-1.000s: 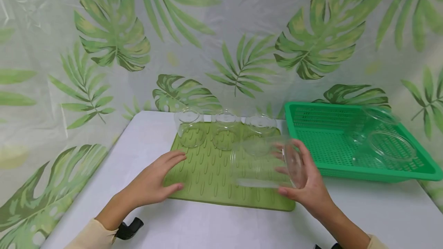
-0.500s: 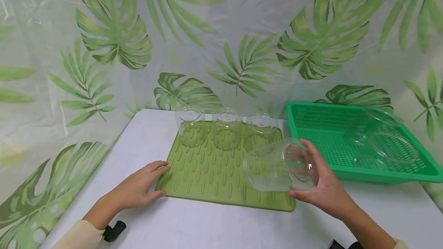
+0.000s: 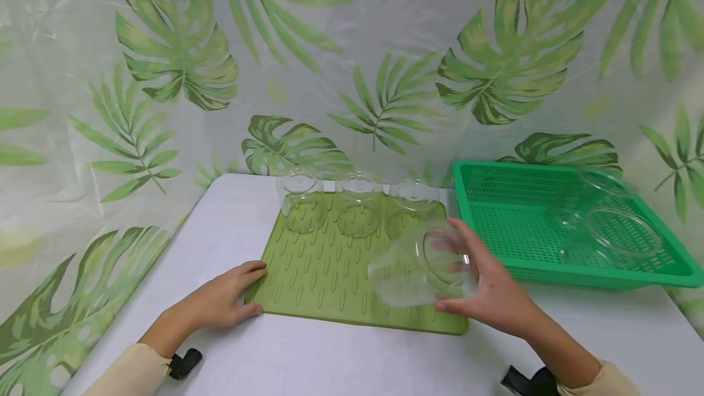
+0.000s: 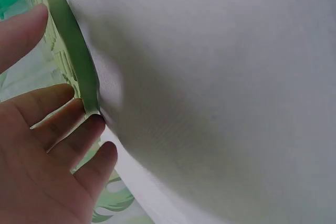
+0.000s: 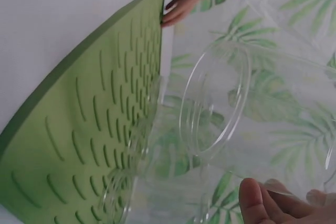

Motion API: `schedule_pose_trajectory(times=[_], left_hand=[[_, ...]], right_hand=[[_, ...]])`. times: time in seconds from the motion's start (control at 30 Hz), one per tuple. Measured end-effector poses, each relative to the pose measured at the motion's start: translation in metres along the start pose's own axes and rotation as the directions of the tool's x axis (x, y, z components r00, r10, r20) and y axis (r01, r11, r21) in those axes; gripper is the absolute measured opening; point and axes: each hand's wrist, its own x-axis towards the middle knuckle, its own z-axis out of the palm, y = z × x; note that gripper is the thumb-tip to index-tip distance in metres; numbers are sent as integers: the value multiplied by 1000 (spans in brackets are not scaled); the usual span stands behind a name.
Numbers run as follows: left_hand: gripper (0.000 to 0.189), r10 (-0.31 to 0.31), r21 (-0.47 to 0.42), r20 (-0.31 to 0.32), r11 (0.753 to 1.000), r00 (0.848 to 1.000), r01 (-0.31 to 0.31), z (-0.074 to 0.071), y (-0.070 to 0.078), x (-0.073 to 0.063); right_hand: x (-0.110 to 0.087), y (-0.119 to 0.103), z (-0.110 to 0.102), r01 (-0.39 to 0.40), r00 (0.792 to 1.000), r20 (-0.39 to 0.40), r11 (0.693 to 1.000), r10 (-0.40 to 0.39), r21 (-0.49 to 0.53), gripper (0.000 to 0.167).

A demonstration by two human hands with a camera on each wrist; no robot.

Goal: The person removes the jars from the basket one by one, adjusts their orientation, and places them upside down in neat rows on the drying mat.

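Note:
My right hand (image 3: 489,289) grips a clear drinking glass (image 3: 404,271) near its base. The glass is tilted over the right part of a green ribbed mat (image 3: 330,280), its mouth pointing left and downward. In the right wrist view the glass rim (image 5: 215,100) shows above the mat, with my fingertips at the lower right. My left hand (image 3: 214,301) touches the mat's front left corner, fingers extended. The left wrist view shows the left fingertips (image 4: 94,124) along the mat's edge. At the mat's back stand a left glass (image 3: 302,216), a middle glass (image 3: 359,219) and a right glass (image 3: 411,206).
A green perforated basket (image 3: 544,277) stands at the back right on a white tabletop (image 3: 330,362). Inside its right side are two more clear glasses, a nearer glass (image 3: 621,234) and a farther glass (image 3: 605,185). A leaf-print curtain (image 3: 385,29) hangs behind the table.
My left hand has come left and down from over the mat to its front left corner. The glass in my right hand has gone from nearly level to tilted, mouth lower.

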Motion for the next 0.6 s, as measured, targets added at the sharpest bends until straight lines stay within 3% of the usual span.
schedule_pose_trajectory(times=[0.33, 0.6], left_hand=[[70, -32, -36, 7, 999, 999, 32, 4, -4, 0], [66, -38, -36, 8, 999, 999, 38, 5, -9, -1]], right_hand=[[29, -8, 23, 18, 997, 77, 998, -14, -52, 119], [53, -21, 48, -24, 986, 167, 999, 30, -38, 119]])
